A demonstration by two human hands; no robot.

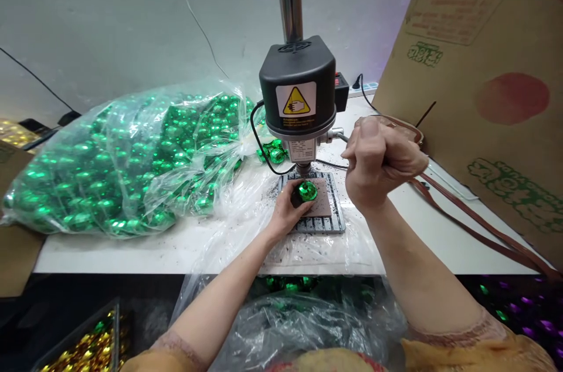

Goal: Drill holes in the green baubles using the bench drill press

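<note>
Under the chuck of a small drill press (297,84) lies a shiny green faceted ball (307,190). My left hand (291,205) grips it between thumb and fingers, low over the press's slotted base plate (338,208) and the flat brownish pad (324,202) on it. On the right side of the machine, my right hand (373,158) is closed in a fist around the end of the feed lever (338,134); most of the lever is hidden by the fingers. Whether the drill bit touches the ball I cannot tell.
A big clear plastic bag (132,161) of green balls fills the table's left side. Loose green balls (273,152) sit behind the press. A cardboard box (492,125) and brown strap (475,213) stand right. Dark shavings litter the table; golden pieces (83,351) sit below left.
</note>
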